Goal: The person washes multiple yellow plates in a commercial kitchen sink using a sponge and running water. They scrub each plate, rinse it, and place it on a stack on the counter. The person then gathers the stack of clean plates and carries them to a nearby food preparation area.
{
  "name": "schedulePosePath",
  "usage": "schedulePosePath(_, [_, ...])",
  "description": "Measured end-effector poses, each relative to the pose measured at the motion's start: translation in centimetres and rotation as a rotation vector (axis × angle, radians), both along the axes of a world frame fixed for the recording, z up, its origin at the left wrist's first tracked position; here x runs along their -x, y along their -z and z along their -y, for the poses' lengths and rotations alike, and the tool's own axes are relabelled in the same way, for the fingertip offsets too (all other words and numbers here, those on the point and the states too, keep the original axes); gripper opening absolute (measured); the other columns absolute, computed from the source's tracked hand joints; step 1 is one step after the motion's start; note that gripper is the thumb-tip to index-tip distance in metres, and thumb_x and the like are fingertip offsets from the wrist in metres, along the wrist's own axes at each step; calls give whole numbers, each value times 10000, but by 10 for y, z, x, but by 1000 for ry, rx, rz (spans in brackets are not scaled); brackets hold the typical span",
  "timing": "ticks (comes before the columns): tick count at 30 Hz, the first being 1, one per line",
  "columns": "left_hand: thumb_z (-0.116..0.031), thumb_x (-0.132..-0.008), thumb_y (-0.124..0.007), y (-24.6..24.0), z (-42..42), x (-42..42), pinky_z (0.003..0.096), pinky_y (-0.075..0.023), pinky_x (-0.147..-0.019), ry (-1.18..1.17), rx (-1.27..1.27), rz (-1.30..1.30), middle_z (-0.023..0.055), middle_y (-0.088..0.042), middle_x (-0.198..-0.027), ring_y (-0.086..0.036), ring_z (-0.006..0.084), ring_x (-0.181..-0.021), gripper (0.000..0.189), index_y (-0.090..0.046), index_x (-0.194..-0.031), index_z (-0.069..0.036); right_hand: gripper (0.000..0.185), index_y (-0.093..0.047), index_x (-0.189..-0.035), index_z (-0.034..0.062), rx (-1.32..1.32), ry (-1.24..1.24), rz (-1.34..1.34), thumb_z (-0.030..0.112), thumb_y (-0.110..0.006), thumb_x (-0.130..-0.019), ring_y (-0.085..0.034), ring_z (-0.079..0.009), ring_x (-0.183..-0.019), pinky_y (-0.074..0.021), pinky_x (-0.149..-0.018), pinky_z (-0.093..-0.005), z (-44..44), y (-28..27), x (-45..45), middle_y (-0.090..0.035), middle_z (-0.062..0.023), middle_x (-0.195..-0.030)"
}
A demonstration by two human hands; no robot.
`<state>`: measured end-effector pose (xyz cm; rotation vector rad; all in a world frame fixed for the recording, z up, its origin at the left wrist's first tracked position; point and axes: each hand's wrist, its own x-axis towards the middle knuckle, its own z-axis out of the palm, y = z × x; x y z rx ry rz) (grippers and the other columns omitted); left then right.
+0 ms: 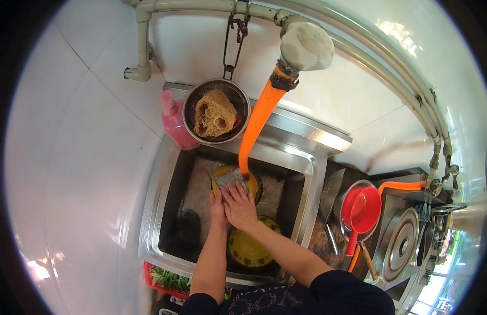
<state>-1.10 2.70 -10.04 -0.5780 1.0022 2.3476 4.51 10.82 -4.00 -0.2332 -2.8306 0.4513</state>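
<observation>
Inside a stainless steel sink [312, 220], my left hand [218, 205] holds the near left edge of a yellow bowl or plate [251, 182]. My right hand [239, 206] lies spread over a grey scouring cloth [229, 179], pressing it on the yellow dish. An orange hose [257, 126] hangs from the tap, its end just above the dish and beside the cloth. Nearer me in the sink, partly under my right forearm, rests a yellow patterned dish [249, 248].
A pink pump bottle [176, 122] and a strainer [184, 114] holding a loofah [216, 114] are at the back left. Right of the sink lie a cleaver [331, 193], a red dipper [359, 208] on a metal bowl, and a lidded pot [399, 244]. A red basket [149, 275] of greens stands below left.
</observation>
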Motion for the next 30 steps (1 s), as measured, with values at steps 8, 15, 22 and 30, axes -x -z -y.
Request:
schedulePosePath(8, [-184, -1011, -532, -20, -9, 2, 397, -477, -948, -53, 54, 81, 59, -588, -1234, -572, 223, -1090, 303, -479, -1293, -86, 465, -493, -1339, -7, 660, 452, 271, 266, -422, -969, -433, -445, -1233, -352, -1055, -510, -68, 49, 63, -443, -269, -1405])
schedulePosePath(15, [-226, -1001, -549, -1, -8, 1, 465, -447, -1002, -161, 25, 245, 112, -537, -1313, -540, 285, -1156, 427, -402, -1383, -103, 490, -436, -1409, 3, 541, 376, 84, 267, -374, -1002, -314, -459, -1366, -253, -1135, -507, 1, 21, -12, -380, -290, -1454])
schedulePosePath(22, [-321, -1045, -404, 15, 10, 15, 463, -389, -1079, 30, -210, 433, 143, -494, -1400, -501, 327, -1249, 442, -444, -1401, -62, 526, -435, -1423, 29, 219, 223, 198, 310, -437, -977, -256, -481, -1393, -220, -1125, -578, 29, -21, -24, -344, -270, -1486])
schedulePosePath(30, [-261, -1054, -363, -26, 4, 25, 477, -341, -1120, -62, -41, 468, 121, -466, -1452, -448, 314, -1324, 414, -457, -1396, -48, 420, -495, -1343, 8, 619, 304, 451, 160, -419, -960, -562, -435, -1088, -459, -943, -468, -111, 80, 29, -589, -304, -1183])
